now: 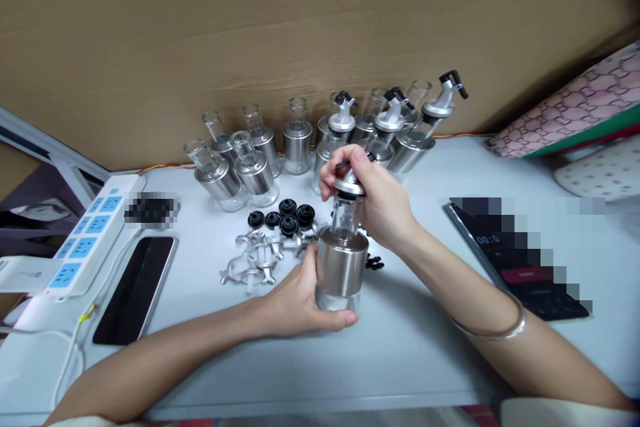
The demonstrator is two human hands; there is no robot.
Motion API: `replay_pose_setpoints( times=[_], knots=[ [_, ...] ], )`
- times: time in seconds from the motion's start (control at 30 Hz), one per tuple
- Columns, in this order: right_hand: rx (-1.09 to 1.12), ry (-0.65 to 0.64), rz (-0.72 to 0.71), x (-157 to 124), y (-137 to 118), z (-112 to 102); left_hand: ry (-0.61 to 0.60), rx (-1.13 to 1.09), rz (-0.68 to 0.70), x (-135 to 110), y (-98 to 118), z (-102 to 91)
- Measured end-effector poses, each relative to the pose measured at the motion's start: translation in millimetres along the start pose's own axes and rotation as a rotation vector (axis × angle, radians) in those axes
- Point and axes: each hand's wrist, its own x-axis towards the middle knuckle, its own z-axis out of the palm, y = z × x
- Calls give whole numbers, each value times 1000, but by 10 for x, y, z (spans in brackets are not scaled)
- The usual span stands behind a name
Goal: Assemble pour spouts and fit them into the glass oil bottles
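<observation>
My left hand (305, 297) is wrapped round the lower body of a glass bottle (343, 261) with a steel sleeve, which stands upright near the middle of the table. On the bottle's neck sits a silver pour spout (349, 185) with a black part on top. My right hand (373, 190) grips this spout from above, its fingers hiding most of the black tip. Just left of the bottle lie several loose silver spout parts (263, 253). Behind those is a cluster of black ribbed stoppers (289, 225). Small black pieces (373, 261) show to the bottle's right.
Several open bottles (257, 177) stand along the cardboard wall (250, 27), and others there wear spouts (439, 107). At left lie a phone (135, 290) and a white power strip (97, 230) with cables. A dark tablet-like device (505, 260) and patterned rolls (575, 100) are at right.
</observation>
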Motion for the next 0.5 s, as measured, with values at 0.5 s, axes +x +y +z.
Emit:
replay_pose_setpoints(
  times=[0.5],
  knots=[
    [-2,30,53,-28,52,24,21,-29,28,14,-1,37]
  ],
)
